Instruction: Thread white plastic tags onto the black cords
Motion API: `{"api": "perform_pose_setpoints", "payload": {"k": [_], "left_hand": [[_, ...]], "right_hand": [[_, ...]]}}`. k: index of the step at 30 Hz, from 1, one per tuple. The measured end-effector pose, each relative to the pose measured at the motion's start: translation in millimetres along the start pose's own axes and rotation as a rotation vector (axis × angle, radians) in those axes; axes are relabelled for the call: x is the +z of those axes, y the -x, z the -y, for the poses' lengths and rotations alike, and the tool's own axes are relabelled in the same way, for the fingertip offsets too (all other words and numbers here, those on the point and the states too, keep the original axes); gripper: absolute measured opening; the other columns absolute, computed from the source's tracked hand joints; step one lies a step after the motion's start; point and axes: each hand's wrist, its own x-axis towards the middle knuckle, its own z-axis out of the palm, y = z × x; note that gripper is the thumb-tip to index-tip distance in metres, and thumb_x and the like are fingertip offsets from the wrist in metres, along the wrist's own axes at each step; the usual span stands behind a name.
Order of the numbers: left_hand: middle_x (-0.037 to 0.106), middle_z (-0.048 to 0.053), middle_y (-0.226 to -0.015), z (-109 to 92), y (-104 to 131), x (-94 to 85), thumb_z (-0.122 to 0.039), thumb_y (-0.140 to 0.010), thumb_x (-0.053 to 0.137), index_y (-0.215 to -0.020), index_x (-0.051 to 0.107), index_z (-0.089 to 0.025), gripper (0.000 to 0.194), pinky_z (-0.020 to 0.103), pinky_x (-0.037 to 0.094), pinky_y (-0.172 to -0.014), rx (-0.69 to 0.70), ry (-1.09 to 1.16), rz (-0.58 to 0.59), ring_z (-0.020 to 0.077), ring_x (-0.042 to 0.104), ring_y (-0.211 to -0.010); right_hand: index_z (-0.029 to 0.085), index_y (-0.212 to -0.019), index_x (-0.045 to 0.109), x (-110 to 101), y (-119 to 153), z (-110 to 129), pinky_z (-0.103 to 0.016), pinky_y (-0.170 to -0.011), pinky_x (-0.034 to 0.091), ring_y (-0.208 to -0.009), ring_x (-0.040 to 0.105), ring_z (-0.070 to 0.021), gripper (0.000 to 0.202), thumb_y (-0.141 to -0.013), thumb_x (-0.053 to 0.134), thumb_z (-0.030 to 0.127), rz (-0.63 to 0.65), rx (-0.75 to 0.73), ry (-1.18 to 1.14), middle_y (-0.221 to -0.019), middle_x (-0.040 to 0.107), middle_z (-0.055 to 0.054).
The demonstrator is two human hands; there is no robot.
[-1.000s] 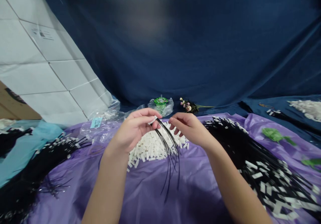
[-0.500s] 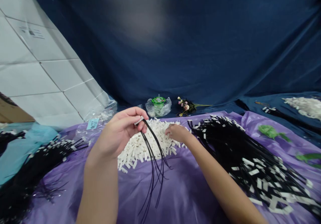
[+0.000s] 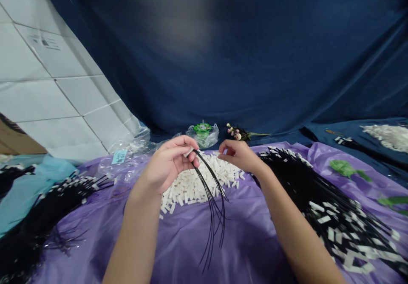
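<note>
My left hand [image 3: 175,161] is closed, thumb against fingers, on several thin black cables [image 3: 210,190] near a small white end piece [image 3: 190,151]. The loose lengths of these cables curve down to the right over the purple sheet. To the right, my right hand [image 3: 237,153] is raised above a heap of small white pieces [image 3: 191,186], thumb and fingertips drawn together. Whatever it pinches, if anything, is too small to make out. The two hands are apart, with the white heap below and between them.
Black cables with white ends lie in a large bundle [image 3: 296,182] on the right and another [image 3: 60,199] on the left. Behind the heap are a green item in clear plastic [image 3: 203,132] and artificial flowers [image 3: 238,134]. A purple sheet [image 3: 248,233] covers the table.
My right hand has lifted off the white heap and its fingertips have come together. My left hand, still holding the cables, appears slightly farther right.
</note>
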Motion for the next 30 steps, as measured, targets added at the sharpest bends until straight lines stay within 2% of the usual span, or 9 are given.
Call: {"api": "perform_pose_setpoints", "payload": {"k": [2, 3, 6, 11, 14, 19, 23, 26, 30], "left_hand": [[0.053, 0.0, -0.058, 3, -3, 1.1, -0.014, -0.073, 0.058, -0.075, 0.061, -0.013, 0.004, 0.026, 0.048, -0.06, -0.035, 0.012, 0.013, 0.0141, 0.06, -0.056], [0.053, 0.0, -0.058, 4, -4, 1.7, -0.014, -0.073, 0.057, -0.074, 0.06, -0.013, 0.004, 0.026, 0.047, -0.06, -0.049, 0.013, 0.017, 0.014, 0.06, -0.055], [0.049, 0.0, -0.056, 7, -5, 4.2, -0.016, -0.073, 0.055, -0.071, 0.058, -0.013, 0.005, 0.026, 0.047, -0.058, -0.087, -0.003, 0.041, 0.0141, 0.059, -0.053], [0.041, -0.003, -0.056, 12, -4, 10.0, -0.029, -0.083, 0.053, -0.068, 0.054, -0.014, 0.021, 0.026, 0.046, -0.058, -0.129, -0.103, 0.119, 0.0116, 0.054, -0.051], [0.036, -0.004, -0.056, 16, -4, 12.6, -0.04, -0.088, 0.053, -0.067, 0.051, -0.016, 0.032, 0.023, 0.043, -0.055, -0.129, -0.174, 0.12, 0.0088, 0.049, -0.049], [0.051, -0.001, -0.076, 21, -5, 13.9, -0.045, -0.084, 0.062, -0.08, 0.059, -0.017, 0.029, 0.022, 0.039, -0.049, -0.078, -0.214, 0.091, 0.0046, 0.042, -0.049], [0.042, -0.003, -0.066, 20, -5, 15.0, -0.043, -0.084, 0.063, -0.079, 0.058, -0.017, 0.028, 0.021, 0.037, -0.049, -0.042, -0.253, 0.146, 0.0058, 0.042, -0.049], [0.041, -0.004, -0.065, 18, -5, 16.0, -0.039, -0.085, 0.063, -0.077, 0.057, -0.016, 0.025, 0.02, 0.036, -0.049, -0.016, -0.297, 0.166, 0.005, 0.041, -0.05], [0.04, -0.004, -0.063, 19, -6, 17.3, -0.04, -0.086, 0.061, -0.075, 0.054, -0.017, 0.027, 0.019, 0.035, -0.048, -0.003, -0.268, 0.122, 0.0049, 0.041, -0.049]], "right_hand": [[0.016, -0.096, 0.06, -15, 9, 18, -0.021, -0.057, 0.039, -0.058, 0.05, -0.0077, 0.023, -0.088, 0.062, 0.038, -0.086, -0.031, -0.066, -0.065, 0.055, 0.004], [0.016, -0.097, 0.061, -21, 14, 26, -0.021, -0.056, 0.039, -0.058, 0.05, -0.0077, 0.024, -0.087, 0.064, 0.038, -0.155, -0.076, -0.169, -0.067, 0.056, 0.003], [0.019, -0.098, 0.066, -32, 25, 50, -0.023, -0.06, 0.045, -0.066, 0.054, -0.0089, 0.018, -0.086, 0.066, 0.033, -0.289, -0.236, -0.29, -0.088, 0.063, -0.002], [0.021, -0.097, 0.071, -32, 32, 67, -0.025, -0.063, 0.048, -0.069, 0.057, -0.0095, 0.013, -0.088, 0.064, 0.025, -0.262, -0.349, -0.231, -0.095, 0.063, -0.004], [0.02, -0.101, 0.071, -29, 31, 69, -0.025, -0.063, 0.049, -0.069, 0.056, -0.0096, 0.015, -0.088, 0.064, 0.024, -0.25, -0.345, -0.207, -0.095, 0.064, -0.004], [0.018, -0.11, 0.067, -28, 32, 71, -0.023, -0.061, 0.048, -0.067, 0.055, -0.0086, 0.024, -0.086, 0.066, 0.021, -0.272, -0.307, -0.157, -0.089, 0.066, -0.002], [0.019, -0.11, 0.066, -26, 32, 74, -0.022, -0.062, 0.048, -0.066, 0.055, -0.0084, 0.025, -0.087, 0.067, 0.026, -0.274, -0.302, -0.171, -0.092, 0.067, -0.002], [0.021, -0.109, 0.065, -23, 32, 76, -0.023, -0.062, 0.048, -0.067, 0.056, -0.0091, 0.023, -0.086, 0.066, 0.025, -0.27, -0.293, -0.174, -0.093, 0.067, -0.002], [0.019, -0.095, 0.058, -20, 33, 82, -0.022, -0.056, 0.044, -0.065, 0.056, -0.009, 0.019, -0.082, 0.069, 0.028, -0.336, -0.146, -0.242, -0.092, 0.064, -0.002]]}}
